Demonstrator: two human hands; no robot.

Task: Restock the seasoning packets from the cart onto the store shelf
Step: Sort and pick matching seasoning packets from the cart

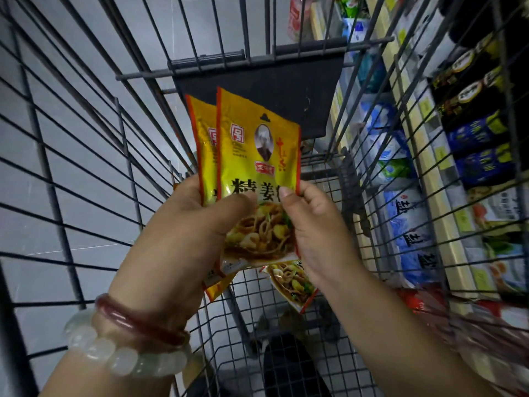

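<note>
While both hands hover inside the cart [86, 133], the left hand [183, 224] grips two yellow packets [252, 156] upright and the right hand [317, 230] pinches the front one's edge; a third packet [292, 282] lies on the cart's floor below them.

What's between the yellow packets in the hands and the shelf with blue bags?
The grey wire cart wall stands between the yellow seasoning packets and the shelf of blue bags, in the head view.

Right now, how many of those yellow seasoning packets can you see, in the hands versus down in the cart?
Packets held in the hands: 2, possibly more hidden behind
Packets lying in the cart: 1
Total visible: 3
</note>
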